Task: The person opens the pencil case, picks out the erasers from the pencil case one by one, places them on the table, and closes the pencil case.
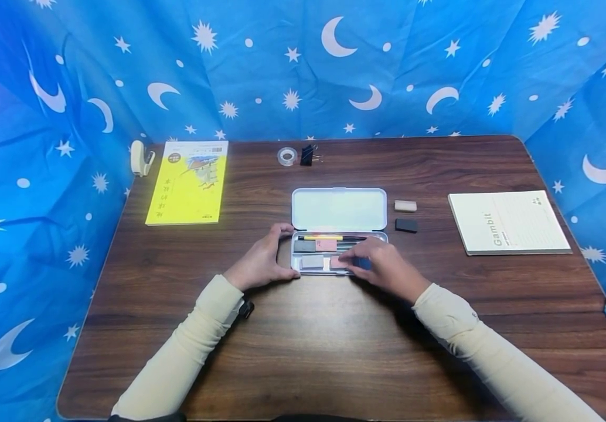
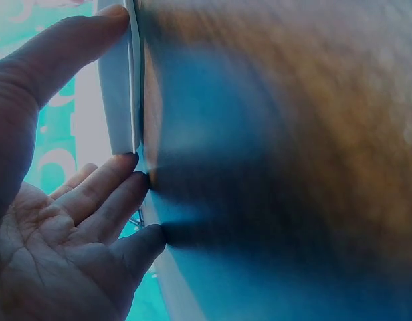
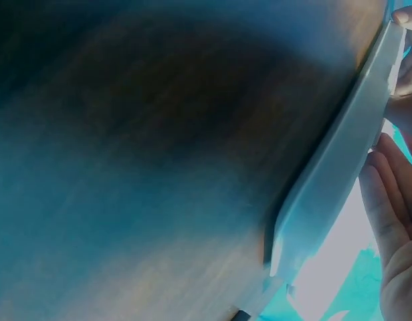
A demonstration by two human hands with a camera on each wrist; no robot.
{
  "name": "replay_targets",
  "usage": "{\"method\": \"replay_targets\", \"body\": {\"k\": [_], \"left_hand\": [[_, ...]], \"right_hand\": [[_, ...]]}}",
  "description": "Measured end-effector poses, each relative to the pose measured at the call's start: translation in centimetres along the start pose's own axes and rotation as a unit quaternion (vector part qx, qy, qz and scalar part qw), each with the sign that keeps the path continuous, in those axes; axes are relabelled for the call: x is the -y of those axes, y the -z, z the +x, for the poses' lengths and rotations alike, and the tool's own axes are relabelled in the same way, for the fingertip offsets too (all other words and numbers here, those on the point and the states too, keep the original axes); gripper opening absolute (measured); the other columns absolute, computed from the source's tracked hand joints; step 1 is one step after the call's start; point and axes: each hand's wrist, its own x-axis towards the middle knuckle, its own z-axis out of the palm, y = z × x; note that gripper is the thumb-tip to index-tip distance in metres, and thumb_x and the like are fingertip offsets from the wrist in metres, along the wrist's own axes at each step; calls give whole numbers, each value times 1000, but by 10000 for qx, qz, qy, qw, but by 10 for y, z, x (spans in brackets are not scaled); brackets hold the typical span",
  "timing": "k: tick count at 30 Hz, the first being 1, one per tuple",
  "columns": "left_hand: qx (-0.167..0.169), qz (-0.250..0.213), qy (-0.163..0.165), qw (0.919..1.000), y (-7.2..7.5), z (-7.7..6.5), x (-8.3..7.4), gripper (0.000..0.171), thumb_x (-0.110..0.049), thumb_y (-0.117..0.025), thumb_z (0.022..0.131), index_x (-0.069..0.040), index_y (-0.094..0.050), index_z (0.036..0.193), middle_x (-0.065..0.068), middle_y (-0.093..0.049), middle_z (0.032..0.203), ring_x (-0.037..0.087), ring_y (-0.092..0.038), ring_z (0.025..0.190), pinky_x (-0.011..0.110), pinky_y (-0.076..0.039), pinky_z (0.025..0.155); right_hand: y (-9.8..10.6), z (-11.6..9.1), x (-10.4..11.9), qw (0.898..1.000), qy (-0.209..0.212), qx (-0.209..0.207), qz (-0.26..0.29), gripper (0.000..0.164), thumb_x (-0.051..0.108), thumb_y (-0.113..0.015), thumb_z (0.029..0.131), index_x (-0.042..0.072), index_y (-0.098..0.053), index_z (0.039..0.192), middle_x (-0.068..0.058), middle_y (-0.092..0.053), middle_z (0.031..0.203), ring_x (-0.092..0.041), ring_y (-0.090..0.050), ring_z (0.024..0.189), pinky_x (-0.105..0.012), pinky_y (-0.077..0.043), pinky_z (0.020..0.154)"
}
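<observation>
A white pencil case [image 1: 339, 210] lies with its lid tipped back. My left hand [image 1: 262, 261] spans its left end, thumb at the front corner and fingers at the back; the left wrist view shows fingertips at the case wall [image 2: 118, 93]. Over the front compartment, my right hand [image 1: 384, 264] pinches a pink eraser [image 1: 337, 262] low inside, beside a light grey eraser [image 1: 312, 261]. A darker grey eraser [image 1: 304, 246] and another pink eraser [image 1: 326, 245] sit behind, in front of a yellow pencil [image 1: 329, 237] and a dark one, partly covered by the right hand.
Right of the case lie a beige eraser [image 1: 405, 206] and a black eraser [image 1: 406, 225]. A notebook [image 1: 509, 224] is farther right. Tape [image 1: 287, 156] and black binder clips [image 1: 307, 156] are at the back, a yellow book [image 1: 189, 187] and a stapler [image 1: 140, 158] at left.
</observation>
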Motion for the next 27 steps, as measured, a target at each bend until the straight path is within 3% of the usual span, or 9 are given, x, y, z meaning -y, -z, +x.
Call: {"method": "replay_targets", "body": {"k": [7,10,15,21,27], "left_hand": [[-5,20,-41,10000,-1,-1,0,98,-17,-99,71,-5,-36,146,26,-57,145,39,-56,134,48,-41,118],[-11,11,-61,10000,0,-1,-1,98,-17,-99,71,-4,-36,146,26,-57,145,40,-56,134,49,-42,118],[-20,-39,-29,10000,2,-1,-3,98,-16,-98,71,-4,-36,146,27,-57,144,41,-57,133,50,-43,117],[27,-4,2,10000,2,-1,-4,97,-17,-98,72,-5,-36,146,27,-56,144,40,-56,133,50,-43,117],[24,-27,-2,10000,1,-1,-2,97,-17,-98,72,-5,-36,146,26,-56,145,39,-56,134,49,-42,118]], "right_hand": [[7,-6,-4,9990,-228,-339,164,25,4,-89,83,12,-81,106,-1,-79,103,-21,-73,99,-43,-61,90],[20,-12,-10,9976,-321,-617,58,27,2,-89,82,12,-81,105,-2,-79,101,-22,-74,96,-45,-62,85],[47,-29,-29,9916,-887,-935,-80,29,-1,-87,83,11,-80,108,-5,-78,103,-22,-74,94,-49,-63,79],[58,-54,-62,9865,-1320,-896,-361,26,-3,-86,83,8,-79,105,-8,-78,103,-25,-74,93,-49,-61,76],[56,-65,-81,9866,-1375,-752,-457,23,-3,-84,84,7,-79,104,-9,-78,101,-27,-74,92,-51,-59,78]]}}
